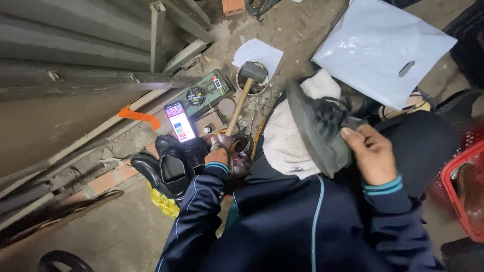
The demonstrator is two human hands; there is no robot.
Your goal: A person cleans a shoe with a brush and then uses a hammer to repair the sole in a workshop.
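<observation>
Head view: right hand closed on the tongue end of a dark sneaker, which lies sole-out on a fleecy white cloth across the lap. Left hand reaches down to the ground beside the mallet, fingers hidden, so grip cannot be told. Pair of black leather shoes just left of that hand. Lit phone propped behind them. White plastic bag upper right; red basket at right edge.

A lit phone is propped by black shoes; a mallet, white bag, red basket and paper sheet are seen on the floor.
</observation>
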